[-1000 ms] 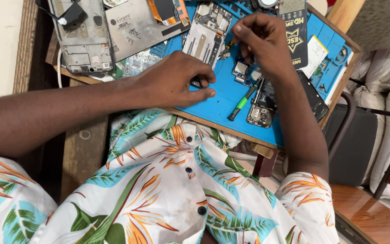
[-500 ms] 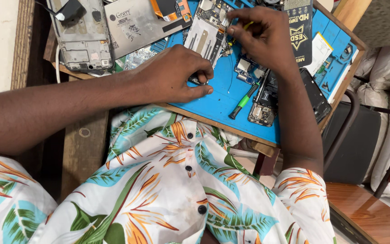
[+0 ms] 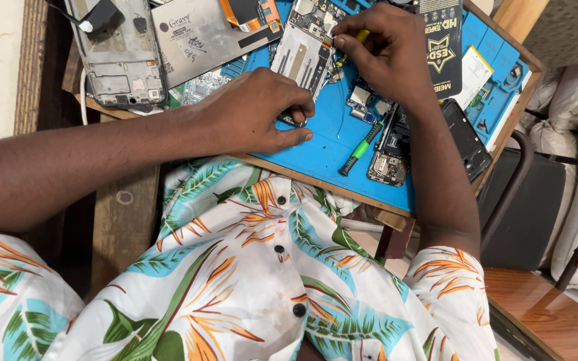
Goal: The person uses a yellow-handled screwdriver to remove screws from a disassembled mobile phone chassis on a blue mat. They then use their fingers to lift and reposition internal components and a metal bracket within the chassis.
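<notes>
Opened phone [image 3: 302,50] flat on the blue mat [image 3: 322,150], back cover off, circuit board and metal shields bare, near the mat's upper edge. Left hand [image 3: 255,113] palm down on the mat just below the phone, fingers curled together, fingertips [image 3: 299,113] pressed on the phone's lower end and on a small dark part there; whether anything is pinched between them, impossible to tell. Right hand [image 3: 386,50] at the phone's upper right corner, thumb and forefinger pinched on a small yellow-handled tool [image 3: 359,37], tip down among the parts at the phone's edge.

Just right of the phone and under the right wrist, a loose circuit board [image 3: 362,100] on the mat. Below it, a green-handled screwdriver [image 3: 359,150], slanted, apart from both hands. Beside the screwdriver, a second stripped phone [image 3: 389,150], camera end toward the mat's near edge. Farther right, a black phone [image 3: 466,137] face up, partly off the mat. At the upper left, on the wooden table [image 3: 125,220], a grey phone frame [image 3: 118,57] and a silver back plate [image 3: 205,33] touching the mat's corner. Behind the right hand, a black packet [image 3: 443,47] upright against the mat's far side. In the foreground, a leaf-print shirt [image 3: 235,281].
</notes>
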